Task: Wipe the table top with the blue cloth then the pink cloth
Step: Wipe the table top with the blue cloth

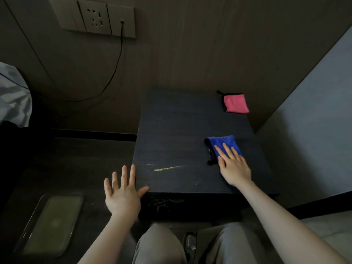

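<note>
Blue-cloth step in hand — the right hand [233, 164] presses flat, fingers straight, on the blue cloth [223, 144] at the worktop's [171, 130] 4 o'clock. The left hand [122, 195] is released, spread at the worktop's 7 o'clock corner. Next, probably, sweep toward the yellowish streak [167, 168] at 6 — the pink cloth [235, 103] waits at 1 o'clock.

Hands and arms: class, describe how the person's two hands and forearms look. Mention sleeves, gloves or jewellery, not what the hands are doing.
Both the left hand and the right hand are bare: no gloves, and no rings or watch visible. Both forearms are uncovered as far as the picture shows, so no sleeves appear. Below them are khaki trousers.
</note>
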